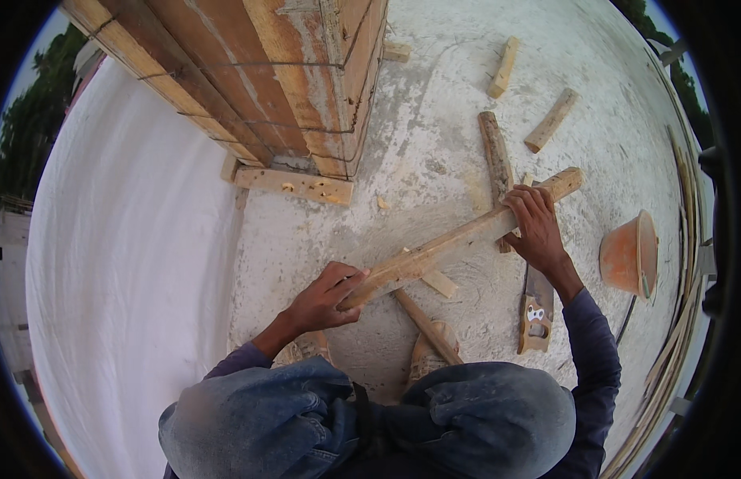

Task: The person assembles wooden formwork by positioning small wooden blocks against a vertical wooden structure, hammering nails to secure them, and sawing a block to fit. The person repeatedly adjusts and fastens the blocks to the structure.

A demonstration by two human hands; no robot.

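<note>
A long wooden board (442, 249) slants across in front of my knees, its far end up to the right. Around its near left end closes my left hand (326, 297), thumb and fingers gripping the edge. My right hand (536, 226) wraps over the board close to its far end. Beneath that end lies a rough wooden piece (495, 152), crossing under the board. A handsaw (536, 315) with a wooden handle rests on the floor below my right hand, its blade partly hidden by my wrist. A wooden stick (428, 326) leans by my foot, below the board.
A wooden column form (295, 76) bound with wire stands at upper left, with a short plank (295, 185) at its base. Loose wood blocks (505, 68) (552, 120) lie ahead. An orange bucket (622, 254) is tipped at right. Long thin poles (680, 319) run along the right edge.
</note>
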